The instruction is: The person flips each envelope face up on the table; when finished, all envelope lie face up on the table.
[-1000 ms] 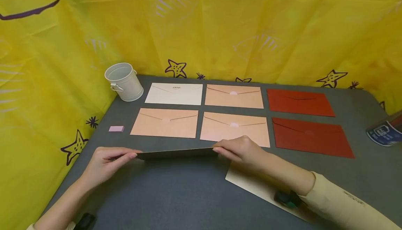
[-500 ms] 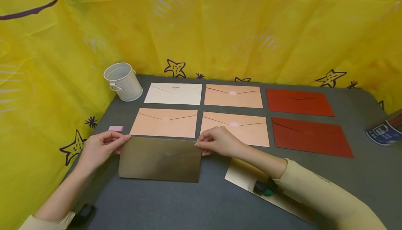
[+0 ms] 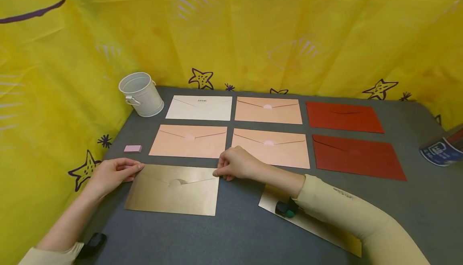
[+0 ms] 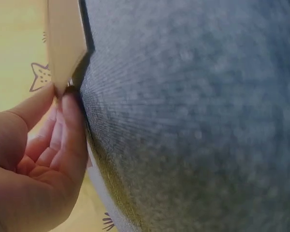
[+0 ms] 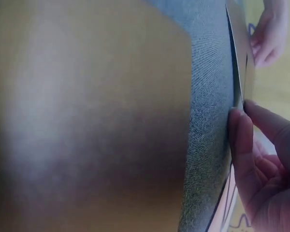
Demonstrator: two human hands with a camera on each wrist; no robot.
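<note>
A gold envelope, flap side up, lies low over the near left of the table in the head view. My left hand pinches its far left corner between thumb and fingers. At the far right corner my right hand pinches it the same way. The left wrist view has the envelope edge-on, slightly off the grey surface at the thumb. A second gold envelope lies askew under my right forearm, partly hidden by the sleeve; it fills much of the right wrist view.
Beyond the hands lie a white envelope, several peach envelopes and two red envelopes, in two rows. A white bucket stands back left, with a pink eraser-like block nearer. A can is at the right edge.
The gold envelope, at first seen edge-on in both hands, has tipped down flat and moved left and nearer. Both hands have shifted left with it, still gripping its corners.
</note>
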